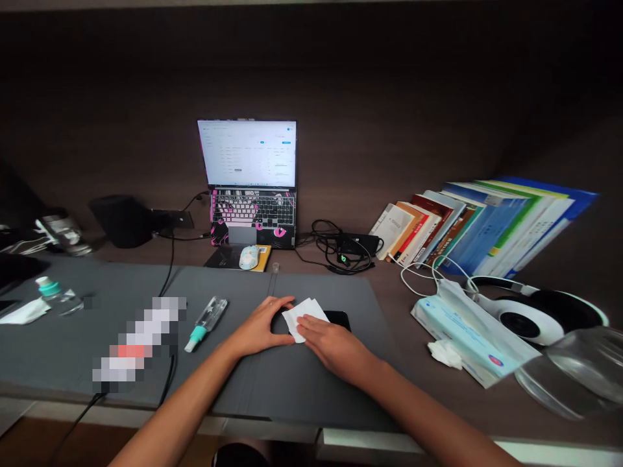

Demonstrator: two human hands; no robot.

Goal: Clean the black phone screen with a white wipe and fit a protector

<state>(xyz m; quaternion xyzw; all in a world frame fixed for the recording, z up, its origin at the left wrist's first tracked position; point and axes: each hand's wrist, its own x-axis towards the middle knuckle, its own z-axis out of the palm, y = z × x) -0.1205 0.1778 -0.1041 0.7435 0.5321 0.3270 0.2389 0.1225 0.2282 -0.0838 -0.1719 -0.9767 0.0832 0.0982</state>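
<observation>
A folded white tissue [307,312] lies over much of a black smartphone [339,319], whose right end shows on the grey desk mat [311,383]. My right hand [335,344] presses the tissue onto the phone with its fingers together. At the phone's left end, my left hand [260,327] curves around it, thumb on the near side and fingers on the far side. Left of that hand, a small clear spray bottle [209,319] with a teal collar rests on its side. The phone's middle is hidden under tissue and fingers.
Behind stand an open laptop [248,175], a mouse [250,257] and coiled cables [343,250]. To the right are leaning books [467,224], a tissue pack [477,334], a crumpled tissue [445,353], headphones [530,314] and a clear container [584,370]. Another bottle [58,297] lies left.
</observation>
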